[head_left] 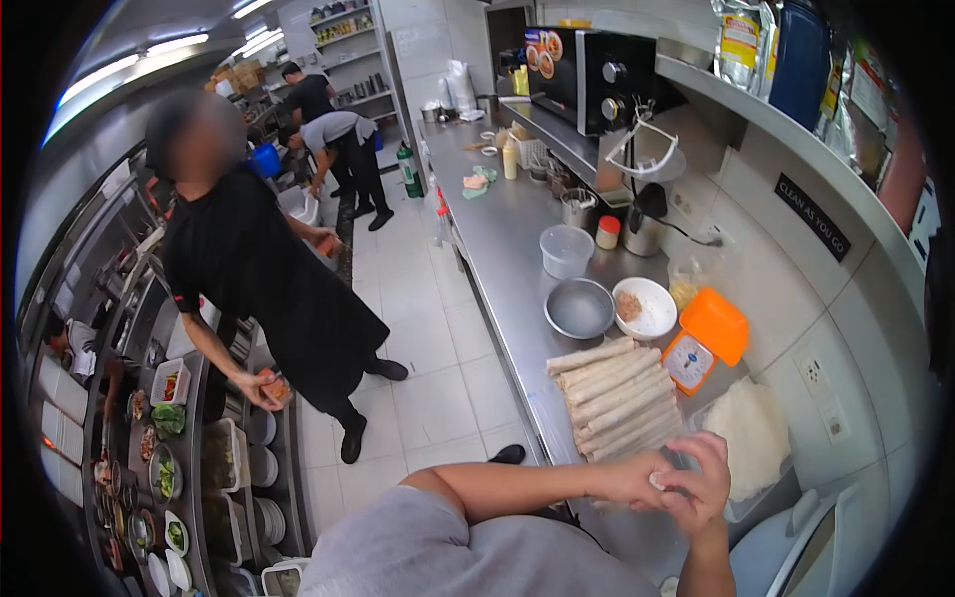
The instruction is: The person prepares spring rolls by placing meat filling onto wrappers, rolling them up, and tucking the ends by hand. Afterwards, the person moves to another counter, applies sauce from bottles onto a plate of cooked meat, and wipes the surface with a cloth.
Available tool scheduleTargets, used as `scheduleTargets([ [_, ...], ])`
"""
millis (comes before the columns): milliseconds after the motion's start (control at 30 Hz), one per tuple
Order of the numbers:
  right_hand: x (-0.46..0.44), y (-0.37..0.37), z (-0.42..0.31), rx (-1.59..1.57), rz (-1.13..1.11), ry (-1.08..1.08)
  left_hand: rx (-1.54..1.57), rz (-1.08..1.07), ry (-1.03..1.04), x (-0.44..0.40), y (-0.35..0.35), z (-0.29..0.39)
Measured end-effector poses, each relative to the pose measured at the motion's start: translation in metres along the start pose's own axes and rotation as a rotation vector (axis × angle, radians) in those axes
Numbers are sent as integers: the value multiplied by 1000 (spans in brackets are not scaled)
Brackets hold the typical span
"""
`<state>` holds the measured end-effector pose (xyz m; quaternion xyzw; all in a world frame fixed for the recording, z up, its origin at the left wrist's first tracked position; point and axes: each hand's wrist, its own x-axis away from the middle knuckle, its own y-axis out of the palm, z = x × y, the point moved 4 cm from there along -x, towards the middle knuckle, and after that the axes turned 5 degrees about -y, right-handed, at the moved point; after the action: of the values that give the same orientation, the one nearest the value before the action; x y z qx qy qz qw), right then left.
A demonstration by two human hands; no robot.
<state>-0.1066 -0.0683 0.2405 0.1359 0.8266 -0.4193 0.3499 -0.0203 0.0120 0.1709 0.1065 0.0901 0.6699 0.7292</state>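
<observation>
My left hand [629, 480] and my right hand [698, 480] meet over the near end of the steel counter [532, 333]. A small whitish bit [658, 482] shows where the fingers come together; its kind is unclear. The fingers of my right hand are curled, and those of my left hand are closed and partly hidden. Just beyond lies a row of long, pale rolls [609, 393], side by side. To the right is a stack of thin white sheets [744, 438] on clear plastic.
Past the rolls stand a grey bowl [580, 310], a white bowl [661, 310] with pinkish filling, and an orange kitchen scale [689, 364]. A microwave [587, 80] sits on the shelf. Left across the aisle, a person in black [264, 249] holds food; others work farther back.
</observation>
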Motion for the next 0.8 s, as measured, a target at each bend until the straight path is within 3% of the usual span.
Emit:
scheduleTargets([
  [233, 0, -13, -16, 161, -377, 14, -104, -96, 88, -35, 14, -45],
  [367, 8, -20, -23, 213, -495, 111, -110, -56, 285, -33, 31, -12],
  [400, 13, -24, -23, 208, -456, 115, -79, -72, 138, -30, 34, -1],
  [467, 42, -25, -13, -136, 17, 276, -43, -93, -154, -22, 29, 22],
  [533, 62, -15, 1, -586, 427, 348, 51, -49, -152, -29, 18, 18],
  [667, 117, 59, 28, -737, 469, 815, 503, 28, 83, -56, -9, -11],
  [733, 120, 76, 36, -967, 445, 1064, 371, 349, 149, -61, -39, -9],
  [800, 125, 80, 41, -1034, 574, 1181, 63, 577, 184, -59, -88, -3],
])
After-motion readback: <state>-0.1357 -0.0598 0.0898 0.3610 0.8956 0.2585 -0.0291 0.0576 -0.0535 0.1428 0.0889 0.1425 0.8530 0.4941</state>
